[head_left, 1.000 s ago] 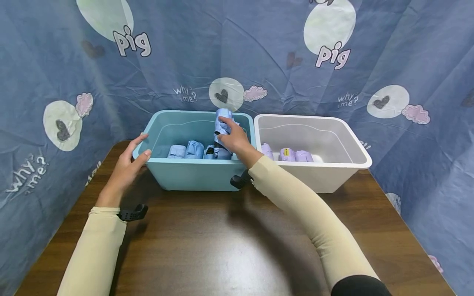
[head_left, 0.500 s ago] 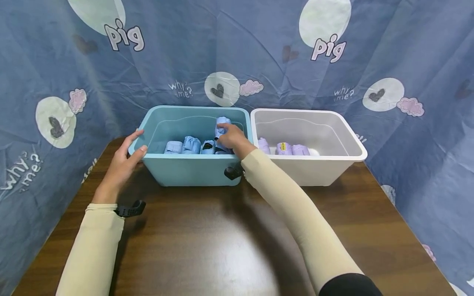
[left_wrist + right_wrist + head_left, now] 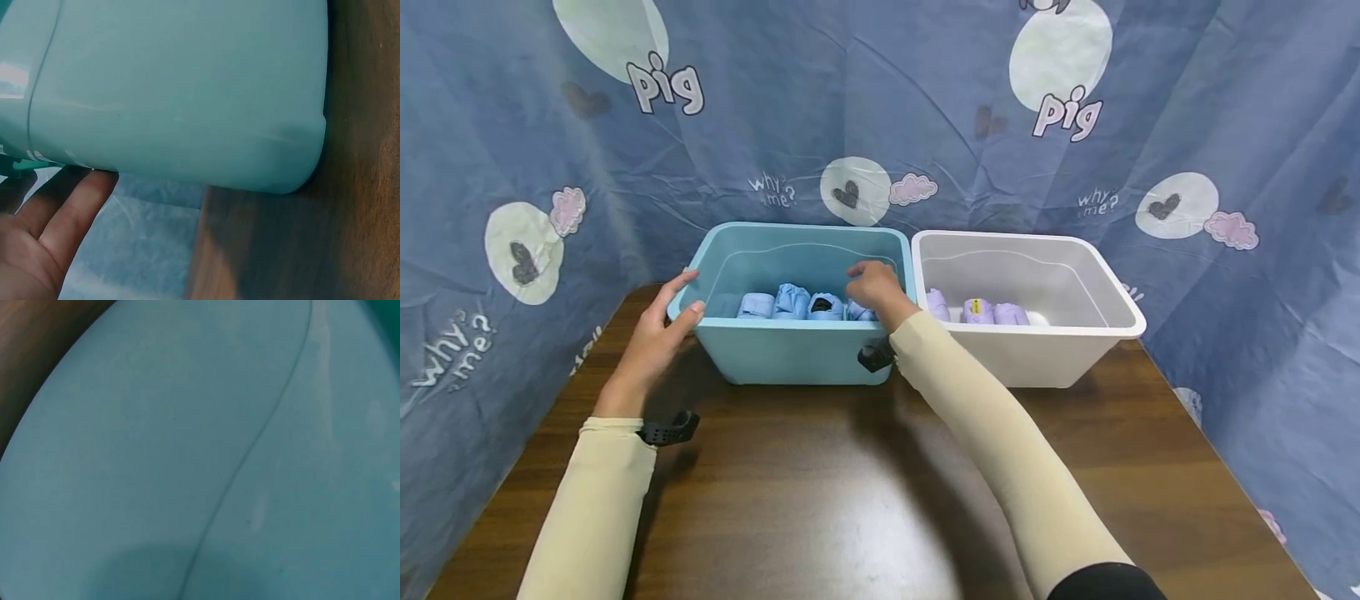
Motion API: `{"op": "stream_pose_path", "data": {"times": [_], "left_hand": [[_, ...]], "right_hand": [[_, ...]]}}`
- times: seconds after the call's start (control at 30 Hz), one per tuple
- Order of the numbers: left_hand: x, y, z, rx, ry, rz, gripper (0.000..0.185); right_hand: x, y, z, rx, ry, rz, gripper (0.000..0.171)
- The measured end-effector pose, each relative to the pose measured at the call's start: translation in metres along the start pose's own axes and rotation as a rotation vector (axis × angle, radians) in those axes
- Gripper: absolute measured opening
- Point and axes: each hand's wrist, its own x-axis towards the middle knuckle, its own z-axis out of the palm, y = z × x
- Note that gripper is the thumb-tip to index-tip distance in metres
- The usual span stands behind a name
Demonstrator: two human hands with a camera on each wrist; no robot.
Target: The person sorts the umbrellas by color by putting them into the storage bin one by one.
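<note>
A teal bin [image 3: 790, 354] stands on the brown table with several rolled light-blue cloths [image 3: 792, 302] in a row along its front wall. My right hand [image 3: 872, 290] reaches down inside the bin at its right end, fingers curled over the last blue roll [image 3: 860, 313], which is mostly hidden beneath them. My left hand [image 3: 672, 315] rests against the bin's left front corner, fingers straight along the outside and thumb at the rim. The left wrist view shows a straight finger [image 3: 75, 212] touching the bin's wall [image 3: 175, 94]. Only teal plastic [image 3: 200, 450] fills the right wrist view.
A white bin [image 3: 1037, 358] stands right against the teal one and holds three purple rolls [image 3: 977, 312]. Blue printed cloth [image 3: 880, 100] hangs behind and on both sides. Bare brown tabletop [image 3: 820, 500] lies in front of the bins.
My right hand has lowered the blue roll from above the rim into the bin's right end. The left hand has stayed at the bin's corner.
</note>
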Motion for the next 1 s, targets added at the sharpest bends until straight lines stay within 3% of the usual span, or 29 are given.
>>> {"op": "stream_pose_path", "data": {"times": [0.23,0.53,0.73,1.0], "left_hand": [[-0.001,0.004,-0.001,0.028,0.012,-0.022,0.059],[-0.003,0.002,0.004,0.05,0.036,-0.002,0.059],[-0.001,0.0,0.004,0.075,0.04,-0.017,0.06],[0.0,0.016,0.0,0.337,0.1,0.067,0.062]], "right_hand": [[-0.001,-0.002,-0.001,0.054,-0.015,-0.022,0.043],[0.002,-0.001,0.002,0.024,-0.012,-0.005,0.036],[0.002,-0.002,-0.001,0.053,-0.066,0.018,0.038],[0.0,-0.002,-0.001,0.085,-0.037,-0.006,0.035]]}}
